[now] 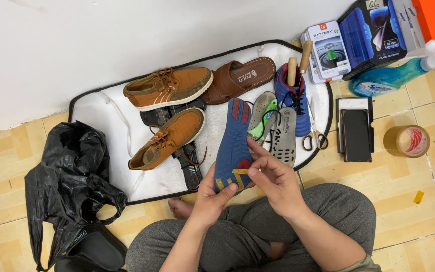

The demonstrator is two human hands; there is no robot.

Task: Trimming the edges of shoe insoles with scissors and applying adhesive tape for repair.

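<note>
My left hand (211, 194) grips the heel end of the blue shoe sole (233, 146), fingers curled shut around it, propping it up over my lap with its toe pointing at the white mat (101, 113). My right hand (273, 181) pinches a yellow strip of tape (239, 172) against that sole, thumb and forefinger closed on it. Brown shoes (169, 86), a sandal (240, 78) and scissors (314, 136) lie on the mat beyond.
</note>
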